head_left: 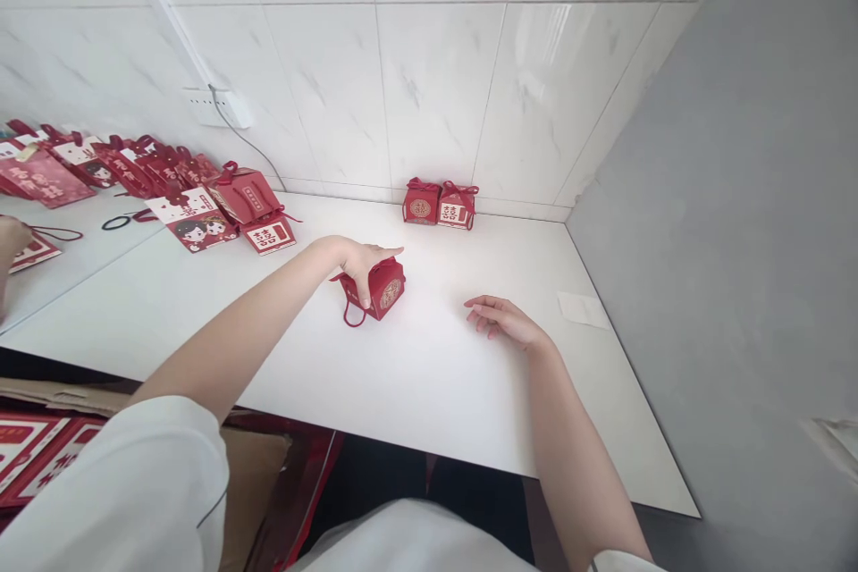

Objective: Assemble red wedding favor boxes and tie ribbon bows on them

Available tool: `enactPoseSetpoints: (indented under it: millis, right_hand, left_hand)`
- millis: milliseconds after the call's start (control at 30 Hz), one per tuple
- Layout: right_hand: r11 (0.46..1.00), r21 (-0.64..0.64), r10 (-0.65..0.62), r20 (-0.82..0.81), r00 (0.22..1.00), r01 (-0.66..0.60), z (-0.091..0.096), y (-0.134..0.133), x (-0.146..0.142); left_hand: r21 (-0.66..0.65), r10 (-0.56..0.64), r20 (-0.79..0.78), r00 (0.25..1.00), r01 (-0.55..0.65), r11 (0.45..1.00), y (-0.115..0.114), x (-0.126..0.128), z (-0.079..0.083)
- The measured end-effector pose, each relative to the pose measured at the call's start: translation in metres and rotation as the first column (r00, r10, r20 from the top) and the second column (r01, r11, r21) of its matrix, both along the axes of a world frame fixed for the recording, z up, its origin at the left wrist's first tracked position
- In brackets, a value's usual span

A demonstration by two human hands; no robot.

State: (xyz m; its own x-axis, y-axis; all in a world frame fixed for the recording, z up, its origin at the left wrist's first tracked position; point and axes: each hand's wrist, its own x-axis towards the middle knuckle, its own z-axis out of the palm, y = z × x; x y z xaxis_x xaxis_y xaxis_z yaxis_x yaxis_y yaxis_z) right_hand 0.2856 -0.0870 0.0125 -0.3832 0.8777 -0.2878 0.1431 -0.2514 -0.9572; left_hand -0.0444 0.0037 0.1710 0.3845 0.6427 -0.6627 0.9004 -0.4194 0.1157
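Note:
A small red gift box [389,293] with a gold round emblem and a ribbon on top stands on the white table. My left hand [362,266] grips it from above, the thumb on its near side and one finger stretched along the top; the other fingers are hidden. A red cord loop [354,315] hangs out at the box's left side. To the right, my right hand [501,320] hovers low by the tabletop with its fingers loosely bent and apart, holding nothing.
Two red gift boxes [439,204] stand against the tiled wall. At left lie several red boxes and cards [201,219] and black-handled scissors [117,222]. Another person's hand [12,241] is at the far left. A grey partition [724,241] borders the right; a carton [258,483] sits below the table.

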Motion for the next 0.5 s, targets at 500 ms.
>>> enactPoseSetpoints:
  millis: [500]
  right_hand:
    - [1.000,0.013,-0.013,0.133,0.991,0.011,-0.004,-0.007,-0.013]
  left_hand:
    - [0.443,0.103,0.326,0.940,-0.248,0.861,-0.109,-0.087,0.109]
